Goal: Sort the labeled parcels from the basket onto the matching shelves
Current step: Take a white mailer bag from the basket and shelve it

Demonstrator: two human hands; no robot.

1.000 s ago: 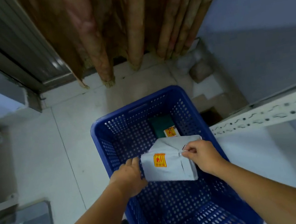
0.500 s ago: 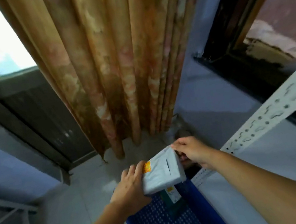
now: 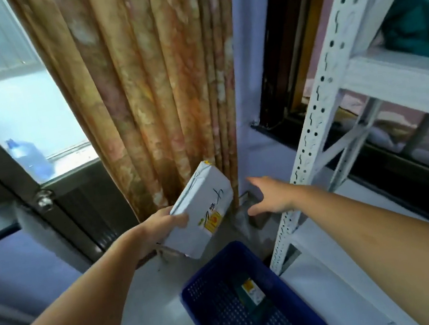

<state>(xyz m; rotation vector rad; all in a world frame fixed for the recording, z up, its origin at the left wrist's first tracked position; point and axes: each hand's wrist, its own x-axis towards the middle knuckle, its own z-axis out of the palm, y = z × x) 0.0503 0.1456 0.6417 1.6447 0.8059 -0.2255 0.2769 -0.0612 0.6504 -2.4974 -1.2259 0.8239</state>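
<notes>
A pale tiled floor [image 3: 154, 323] runs up to a patterned curtain [image 3: 145, 89], with a dark door [image 3: 55, 212] and its knob [image 3: 44, 199] left of the curtain and a white perforated rack [image 3: 319, 106] right of it. A blue bottle [image 3: 30, 157] shows through the door's glass. Below the curtain stands a blue basket [image 3: 202, 304] on the floor, just beside the rack's foot, and one dark green parcel [image 3: 254, 299] with a yellow label lies flat inside it. The left hand [image 3: 161, 227] holds a white parcel [image 3: 201, 212] up in front of the curtain's lower edge, above the basket — fingers and thumb clamped on its near left corner, the parcel tilted with its far end higher. A yellow-orange label [image 3: 212, 221] and some black handwriting show on its top face. The right hand [image 3: 269, 195] hangs in the air between the curtain and the rack, clear of the white parcel, fingers stretched forward and holding nothing. On an upper rack shelf sits a dark teal bundle [image 3: 422, 25], blurred.
</notes>
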